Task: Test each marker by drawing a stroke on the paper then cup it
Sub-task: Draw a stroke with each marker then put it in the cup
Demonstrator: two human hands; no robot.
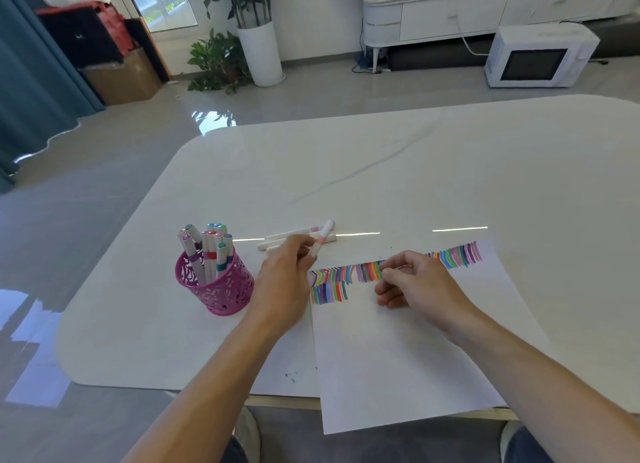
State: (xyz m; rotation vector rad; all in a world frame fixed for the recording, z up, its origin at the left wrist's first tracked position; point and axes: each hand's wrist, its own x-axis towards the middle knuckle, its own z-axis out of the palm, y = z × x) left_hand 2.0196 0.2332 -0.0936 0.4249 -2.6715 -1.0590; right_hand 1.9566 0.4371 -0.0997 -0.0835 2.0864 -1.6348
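Paper, a plain white sheet, lies slightly askew on the near right of the table, its near edge hanging over the table's rim. Across its far edge runs a band of short slanted strokes in many colours, with a second, shorter row beneath at the left end. The right hand rests on the sheet over the middle of that band, fingers curled and thumb against forefinger; whether it pinches anything I cannot tell. The left hand, just off the paper's left edge, grips a marker near its lower end, a white barrel with a pink band, tilted up and away to the right. Left of that hand stands a cup, a round magenta holder with cut-out patterned walls, holding a bunch of upright markers with white barrels and coloured caps. Beyond the left hand a few loose markers lie on the table. The tabletop is glossy white stone with faint grey veins and rounded corners. Farther off, on a shiny grey floor, are a white microwave, a leafy plant in a tall white pot, and a cardboard box.
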